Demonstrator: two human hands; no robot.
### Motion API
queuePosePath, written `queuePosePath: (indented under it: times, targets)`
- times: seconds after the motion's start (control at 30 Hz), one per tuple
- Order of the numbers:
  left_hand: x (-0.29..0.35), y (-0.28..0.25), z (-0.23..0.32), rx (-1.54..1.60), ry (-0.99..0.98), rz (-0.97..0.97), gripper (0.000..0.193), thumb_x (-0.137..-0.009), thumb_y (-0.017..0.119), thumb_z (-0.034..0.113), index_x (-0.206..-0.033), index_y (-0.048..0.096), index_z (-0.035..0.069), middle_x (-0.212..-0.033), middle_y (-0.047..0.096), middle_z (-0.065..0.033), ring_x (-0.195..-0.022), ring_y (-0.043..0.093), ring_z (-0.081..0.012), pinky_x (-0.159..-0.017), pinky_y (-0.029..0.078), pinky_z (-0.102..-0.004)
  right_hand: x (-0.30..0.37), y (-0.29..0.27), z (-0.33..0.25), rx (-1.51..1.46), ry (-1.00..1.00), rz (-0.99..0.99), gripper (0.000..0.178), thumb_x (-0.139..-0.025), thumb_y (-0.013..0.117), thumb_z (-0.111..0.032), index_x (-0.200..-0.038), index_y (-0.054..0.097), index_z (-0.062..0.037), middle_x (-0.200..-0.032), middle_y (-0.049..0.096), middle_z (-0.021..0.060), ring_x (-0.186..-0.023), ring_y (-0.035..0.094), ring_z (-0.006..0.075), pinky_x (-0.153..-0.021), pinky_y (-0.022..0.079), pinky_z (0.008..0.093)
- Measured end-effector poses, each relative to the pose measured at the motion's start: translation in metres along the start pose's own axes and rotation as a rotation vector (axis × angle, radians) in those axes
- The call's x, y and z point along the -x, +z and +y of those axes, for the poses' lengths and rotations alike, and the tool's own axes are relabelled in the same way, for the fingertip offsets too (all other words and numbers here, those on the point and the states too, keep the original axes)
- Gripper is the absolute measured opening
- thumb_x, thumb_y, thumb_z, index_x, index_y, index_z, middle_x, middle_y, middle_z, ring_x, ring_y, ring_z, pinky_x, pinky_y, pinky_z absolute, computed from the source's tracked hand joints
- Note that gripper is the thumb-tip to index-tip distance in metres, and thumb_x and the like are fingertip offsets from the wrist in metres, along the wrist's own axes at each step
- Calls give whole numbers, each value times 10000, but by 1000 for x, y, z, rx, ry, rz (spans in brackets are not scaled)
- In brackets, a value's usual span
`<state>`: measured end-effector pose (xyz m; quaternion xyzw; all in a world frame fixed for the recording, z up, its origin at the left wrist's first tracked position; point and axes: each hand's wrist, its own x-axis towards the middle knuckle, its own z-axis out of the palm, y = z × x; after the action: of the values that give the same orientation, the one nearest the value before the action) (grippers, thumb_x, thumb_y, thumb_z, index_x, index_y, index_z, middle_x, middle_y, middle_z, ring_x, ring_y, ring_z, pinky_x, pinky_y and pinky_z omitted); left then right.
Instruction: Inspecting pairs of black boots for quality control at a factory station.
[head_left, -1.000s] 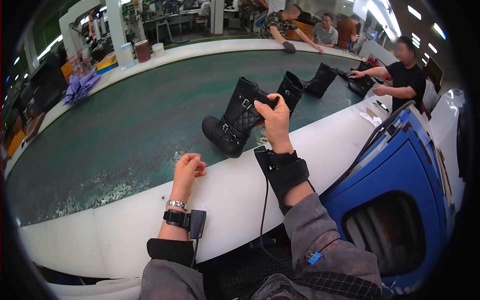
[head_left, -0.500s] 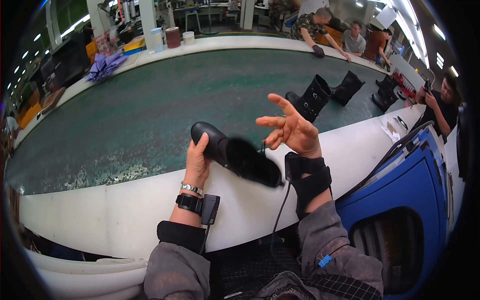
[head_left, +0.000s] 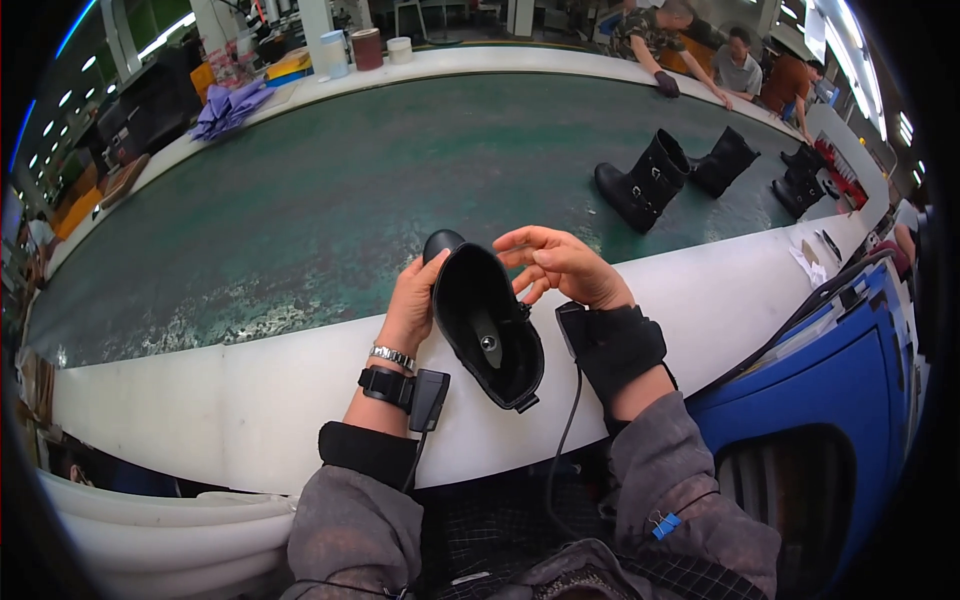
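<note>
A black boot is tilted over the white ledge, its wide shaft opening toward me. Inside the shaft a grey piece with a round metal spot shows at the bottom. My left hand is closed around the boot's left side near the toe, thumb on top. At the boot's right side, by a buckle on the shaft, my right hand hovers with fingers apart, holding nothing. Whether its fingertips touch the boot I cannot tell.
Beyond the white ledge runs a worn green conveyor belt. Black buckled boots stand on it at the right. A blue machine is near me on the right. Purple cloth and tubs line the far edge; people work at the far right.
The boot has turned so its opening now faces me. My right hand has lowered and come in closer beside the shaft. The view has shifted slightly.
</note>
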<state>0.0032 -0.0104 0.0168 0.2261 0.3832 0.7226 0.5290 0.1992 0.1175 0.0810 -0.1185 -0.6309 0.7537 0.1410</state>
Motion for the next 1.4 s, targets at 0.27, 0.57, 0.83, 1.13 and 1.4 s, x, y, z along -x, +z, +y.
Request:
queuePosePath:
  times: [0.27, 0.57, 0.83, 1.13, 1.4]
  targets:
    - [10, 11, 4, -27, -15, 31, 162, -917, 549, 110, -999, 627, -5, -853, 658, -86, -666, 644, -144, -557, 557, -276, 3, 6, -1, 71, 47, 22, 727, -710, 676, -449, -1238, 510, 23, -1158, 603, 204, -889, 681, 269, -672, 572, 284]
    - [18, 23, 9, -178, 86, 6, 188, -931, 543, 148, -1016, 622, 1, -898, 653, -78, -720, 639, -136, -609, 553, -272, 4, 5, -3, 39, 53, 41, 646, -758, 664, -394, -1234, 515, 16, -1132, 614, 171, -886, 670, 246, -683, 558, 299]
    - [11, 21, 3, -395, -29, -64, 312, -905, 626, 268, -1063, 597, 0, -860, 649, -55, -696, 635, -124, -604, 528, -240, 1, 4, 9, 224, 202, 15, 779, -714, 725, -397, -1328, 409, -37, -1290, 509, 164, -971, 615, 223, -727, 533, 326]
    - [-12, -9, -7, -769, 89, -26, 315, -872, 644, 290, -1017, 604, 12, -773, 609, 3, -716, 593, -102, -591, 471, -250, -13, -13, 40, 170, 185, -96, 836, -762, 702, -394, -1350, 321, 62, -1235, 513, 251, -856, 643, 242, -663, 582, 340]
    - [15, -3, 6, -765, 260, 0, 450, -845, 689, 245, -1216, 564, 23, -1049, 594, -71, -958, 549, -149, -872, 446, -292, -1, -10, 12, 432, 119, 22, 567, -770, 748, -320, -1169, 572, 42, -1124, 616, 146, -1007, 595, 192, -789, 517, 317]
